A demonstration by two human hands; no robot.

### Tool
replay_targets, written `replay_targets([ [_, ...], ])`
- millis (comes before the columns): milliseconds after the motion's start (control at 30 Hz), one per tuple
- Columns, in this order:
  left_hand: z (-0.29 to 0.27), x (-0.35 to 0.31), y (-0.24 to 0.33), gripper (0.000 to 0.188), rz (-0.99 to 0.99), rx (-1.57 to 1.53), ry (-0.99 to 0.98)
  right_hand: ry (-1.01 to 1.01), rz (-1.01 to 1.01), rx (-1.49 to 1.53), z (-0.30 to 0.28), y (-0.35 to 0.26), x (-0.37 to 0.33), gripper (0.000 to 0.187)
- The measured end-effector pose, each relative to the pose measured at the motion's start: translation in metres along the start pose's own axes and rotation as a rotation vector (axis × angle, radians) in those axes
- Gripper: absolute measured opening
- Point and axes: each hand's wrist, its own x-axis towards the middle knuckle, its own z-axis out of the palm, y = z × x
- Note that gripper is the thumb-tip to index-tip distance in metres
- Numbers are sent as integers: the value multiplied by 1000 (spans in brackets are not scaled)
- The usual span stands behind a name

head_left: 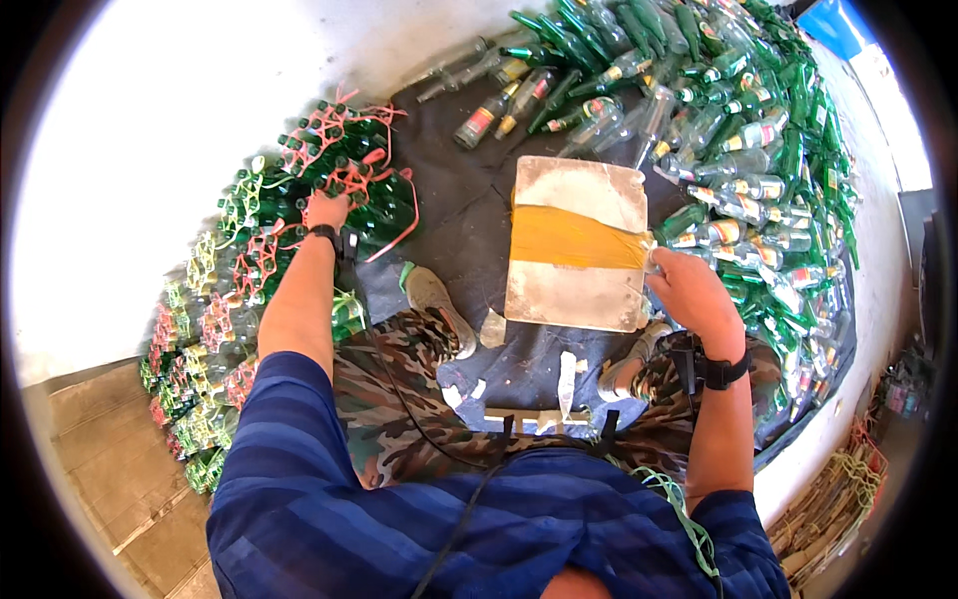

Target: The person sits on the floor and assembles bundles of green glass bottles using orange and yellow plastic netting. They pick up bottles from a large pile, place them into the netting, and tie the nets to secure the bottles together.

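Observation:
My left hand [327, 210] is closed at the pink strap [351, 182] that ties a bundle of green glass bottles [384, 215], standing at the left against more bundles. In front of me lies a worn, off-white square board [579, 299] with a wide yellow band [574, 237] wrapped across its middle. The curled fingers of my right hand [699, 299] grip its right edge where the band ends; the fingertips are partly hidden. Loose bottles lie just beyond that hand.
Loose green and clear bottles [738, 150] are heaped from the back round the right side. Tied bottle bundles [215, 319] line the left wall. A dark sheet [439, 150] covers the floor, with paper scraps [567, 374] between my feet. Cardboard [110, 459] lies lower left.

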Motion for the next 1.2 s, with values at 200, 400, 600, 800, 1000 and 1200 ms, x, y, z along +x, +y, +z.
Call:
replay_targets([
  [200, 16, 9, 0, 57, -56, 63, 165, -7, -44, 13, 8, 6, 1, 22],
  [400, 10, 37, -16, 76, -25, -119, -185, 81, -99, -5, 34, 16, -14, 24],
  [600, -42, 38, 24, 61, 153, 222, -215, 91, -231, 11, 62, 8, -31, 15],
  [800, -149, -88, 203, 39, 612, 33, -95, 105, -228, 30, 53, 19, -44, 17],
  [1000, -192, -317, 281, 29, 829, -426, -295, 258, -174, 422, -4, 53, -57, 17],
  [1200, -111, -384, 292, 32, 1018, -208, -705, 119, -146, 1211, -29, 58, -75, 22],
])
